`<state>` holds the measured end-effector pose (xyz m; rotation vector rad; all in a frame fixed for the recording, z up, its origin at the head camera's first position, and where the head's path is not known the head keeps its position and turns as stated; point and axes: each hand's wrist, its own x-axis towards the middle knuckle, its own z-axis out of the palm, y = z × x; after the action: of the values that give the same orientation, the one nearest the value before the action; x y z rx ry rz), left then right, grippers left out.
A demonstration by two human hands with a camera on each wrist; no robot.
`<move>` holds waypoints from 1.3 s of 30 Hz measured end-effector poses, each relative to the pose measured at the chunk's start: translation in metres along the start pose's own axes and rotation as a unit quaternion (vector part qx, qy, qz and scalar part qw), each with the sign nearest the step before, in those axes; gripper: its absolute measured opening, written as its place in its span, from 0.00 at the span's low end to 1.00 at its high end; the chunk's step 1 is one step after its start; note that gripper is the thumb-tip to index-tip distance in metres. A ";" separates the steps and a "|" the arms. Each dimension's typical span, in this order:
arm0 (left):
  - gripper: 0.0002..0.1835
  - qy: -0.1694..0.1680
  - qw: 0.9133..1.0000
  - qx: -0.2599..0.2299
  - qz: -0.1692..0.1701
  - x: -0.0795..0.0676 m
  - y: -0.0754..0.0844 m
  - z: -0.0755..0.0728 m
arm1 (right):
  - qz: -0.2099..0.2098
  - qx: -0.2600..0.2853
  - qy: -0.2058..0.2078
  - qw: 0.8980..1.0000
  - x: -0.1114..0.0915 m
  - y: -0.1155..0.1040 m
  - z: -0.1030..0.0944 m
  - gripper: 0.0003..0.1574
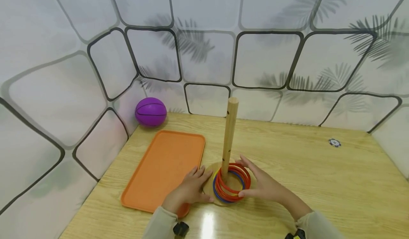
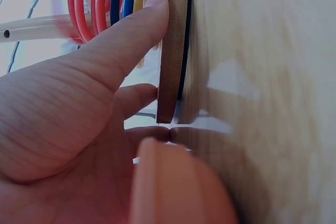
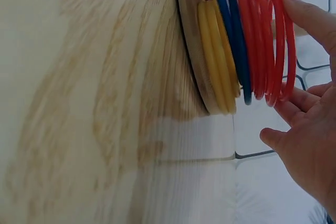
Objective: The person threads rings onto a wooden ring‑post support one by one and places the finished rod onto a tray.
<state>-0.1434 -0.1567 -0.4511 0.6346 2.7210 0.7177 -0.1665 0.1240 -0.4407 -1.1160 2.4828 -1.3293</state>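
A round wooden base [image 1: 209, 185] with a tall wooden post [image 1: 230, 136] stands on the table. Stacked around the post are several red rings [image 3: 262, 40], two blue rings [image 3: 239, 51] and some yellow rings [image 3: 215, 56] at the bottom. My left hand [image 1: 190, 189] holds the base's left rim, its thumb and fingertips against the edge [image 2: 176, 51]. With thumb and fingers on either side, my right hand [image 1: 266, 185] grips the upper red rings, which sit tilted in the right wrist view. Part of the right fingers is hidden behind the rings.
An orange tray [image 1: 166, 164] lies left of the base, partly under my left forearm. A purple ball [image 1: 151, 112] sits at the back left corner. Far right on the table lies a poker chip [image 1: 334, 142]. Patterned curtain-like walls [image 1: 207, 58] border the back and left.
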 end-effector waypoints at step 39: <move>0.40 0.092 0.966 -0.209 -0.120 -0.069 -0.144 -0.108 | -0.101 0.163 0.097 0.977 0.047 -0.030 0.016 0.22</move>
<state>-0.1708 -0.3461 -0.4254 0.1450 2.6130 1.2870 -0.1777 0.0721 -0.4170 -1.2331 2.1991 -1.9046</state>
